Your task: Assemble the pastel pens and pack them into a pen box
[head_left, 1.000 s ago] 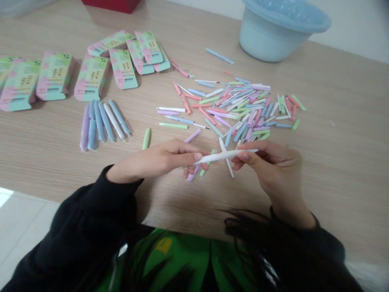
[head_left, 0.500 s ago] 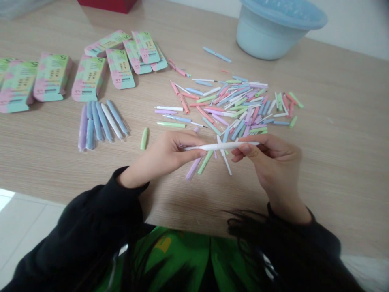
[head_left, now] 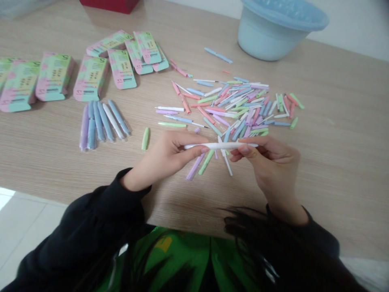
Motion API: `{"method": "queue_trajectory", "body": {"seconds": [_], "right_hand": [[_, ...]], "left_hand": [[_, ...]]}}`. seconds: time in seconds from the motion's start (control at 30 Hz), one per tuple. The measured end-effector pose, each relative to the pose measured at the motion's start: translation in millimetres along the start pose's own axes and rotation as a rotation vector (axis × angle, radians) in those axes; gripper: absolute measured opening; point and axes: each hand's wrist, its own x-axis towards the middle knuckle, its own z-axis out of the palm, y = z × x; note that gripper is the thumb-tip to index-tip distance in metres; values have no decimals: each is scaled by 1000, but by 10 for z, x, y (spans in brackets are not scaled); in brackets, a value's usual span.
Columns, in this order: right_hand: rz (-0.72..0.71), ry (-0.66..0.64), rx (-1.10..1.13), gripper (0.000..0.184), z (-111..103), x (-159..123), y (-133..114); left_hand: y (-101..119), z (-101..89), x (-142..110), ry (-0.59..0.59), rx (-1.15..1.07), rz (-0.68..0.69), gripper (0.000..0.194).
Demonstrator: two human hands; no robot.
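White pen point(head_left: 220, 145) spanned two hands above the table's near edge

The left hand point(head_left: 167, 152) pinched one end of the white pen between thumb and fingers, and the right hand point(head_left: 273, 158) pinched the other. The hands stood apart, joined only by the pen, which lay nearly level above the table point(head_left: 340, 162), inward from the middle of its near edge. Beneath it, a white stick point(head_left: 227, 164) slanted towards that edge, with a green piece point(head_left: 206, 163) and a lilac piece point(head_left: 195, 167) to its left.

By the far edge, right of the middle, stood a light blue basin point(head_left: 264, 40); pale specks showed inside its rim, but what they were could not be told. A red box point(head_left: 111, 5) sat left along the far edge, its upper part out of view, so its contents stayed hidden. Pink-and-green cartons point(head_left: 91, 79) stretched from the left side towards the middle of the far half, some overlapping; whether they held anything could not be seen.

In front of the cartons, towards the left side, a row of pens in clear sleeves point(head_left: 105, 121) lay side by side: one lilac, one white, the others blue. A lone green cap point(head_left: 145, 138) rested between that row and the left hand. Beyond the hands, a heap of loose pen parts point(head_left: 240, 107) spread across the middle in blue, white, pink, green and lilac.
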Motion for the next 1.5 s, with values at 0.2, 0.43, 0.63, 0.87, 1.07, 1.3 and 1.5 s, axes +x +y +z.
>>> {"method": "queue_trajectory", "body": {"seconds": [0.2,0.43,0.63,0.87,1.07,1.3,1.5], "right_hand": [[54,-35,17,7,1,10,-6],[32,-88,89,7,7,13,12],[-60,-90,4,7,-32,-15,-31],[-67,-139,-10,9,-72,-11,-31],[-72,-155,16,14,-48,-32,-46],[-62,-194,3,15,-66,-37,-94],[-33,-242,-67,12,-111,-31,-118]], "left_hand": [[61,42,-12,-30,-13,-35,16],[101,18,-22,-117,-76,-131,29],[108,-16,2,-257,-71,-64,28],[88,-39,-9,-300,-170,-141,28],[92,-45,-6,-362,-232,-199,32],[92,-61,2,-505,-241,-213,32],[42,-60,-12,-603,-284,-274,30]]}}
